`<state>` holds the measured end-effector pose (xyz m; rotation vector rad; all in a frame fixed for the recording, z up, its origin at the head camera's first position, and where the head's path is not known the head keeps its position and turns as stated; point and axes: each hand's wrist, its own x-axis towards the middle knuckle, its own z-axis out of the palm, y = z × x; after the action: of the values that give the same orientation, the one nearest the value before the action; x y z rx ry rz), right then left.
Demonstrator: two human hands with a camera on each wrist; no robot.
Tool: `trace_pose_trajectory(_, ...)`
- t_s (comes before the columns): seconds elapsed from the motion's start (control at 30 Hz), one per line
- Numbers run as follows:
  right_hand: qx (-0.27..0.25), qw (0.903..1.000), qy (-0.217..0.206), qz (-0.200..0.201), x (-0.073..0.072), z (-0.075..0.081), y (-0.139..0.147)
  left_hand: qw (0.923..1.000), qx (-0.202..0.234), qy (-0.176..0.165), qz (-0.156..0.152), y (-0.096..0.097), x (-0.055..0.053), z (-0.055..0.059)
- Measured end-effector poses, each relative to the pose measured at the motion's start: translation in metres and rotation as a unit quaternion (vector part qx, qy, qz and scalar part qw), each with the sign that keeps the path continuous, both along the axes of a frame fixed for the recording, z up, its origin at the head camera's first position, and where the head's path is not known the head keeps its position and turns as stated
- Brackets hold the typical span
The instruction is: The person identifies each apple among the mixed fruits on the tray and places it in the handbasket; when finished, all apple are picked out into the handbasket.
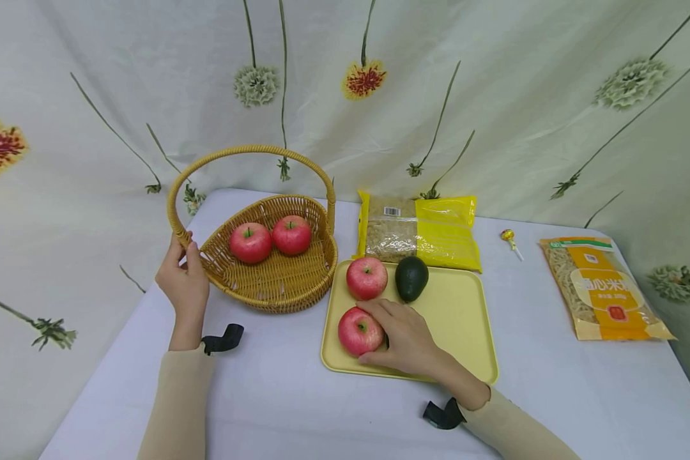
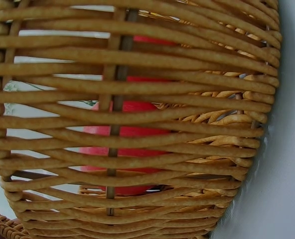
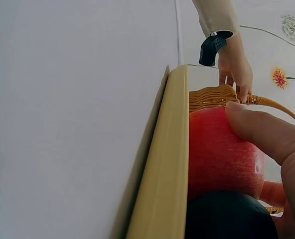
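My left hand (image 1: 185,281) grips the lower left end of the handle of a wicker basket (image 1: 270,291). Two red apples (image 1: 250,243) lie inside it, partly visible through the weave in the left wrist view. On the yellow tray (image 1: 460,319), my right hand (image 1: 408,335) holds a red apple (image 1: 359,332), thumb and fingers around its sides. Just behind that one sits another apple (image 1: 367,278), beside a dark avocado (image 1: 411,279). Under my right palm is a second dark, rounded thing (image 3: 229,216), mostly hidden in the head view.
Behind the tray lies a yellow bag of dry food (image 1: 420,230), touching its far edge. A wrapped lollipop (image 1: 512,243) and an orange bag (image 1: 606,291) are farther right on the white tablecloth (image 1: 299,396). A flowered curtain (image 1: 471,96) hangs behind the table.
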<state>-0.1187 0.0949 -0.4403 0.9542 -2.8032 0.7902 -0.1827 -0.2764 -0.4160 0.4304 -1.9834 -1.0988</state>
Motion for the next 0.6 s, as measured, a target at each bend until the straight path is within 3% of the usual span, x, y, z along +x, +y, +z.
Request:
trace_pose_trajectory(0.43, -0.02, 0.9995, -0.01, 0.021, -0.0018, 0.0034, 0.0003, 1.0, 0.006, -0.006, 0.002, -0.0005, 0.0017, -0.0004)
trace_pose_trajectory(0.6, -0.063, 0.9969, -0.034, 0.034, -0.0042, 0.0083, 0.0022, 1.0, 0.005, -0.006, 0.0, 0.0003, 0.0008, -0.0004)
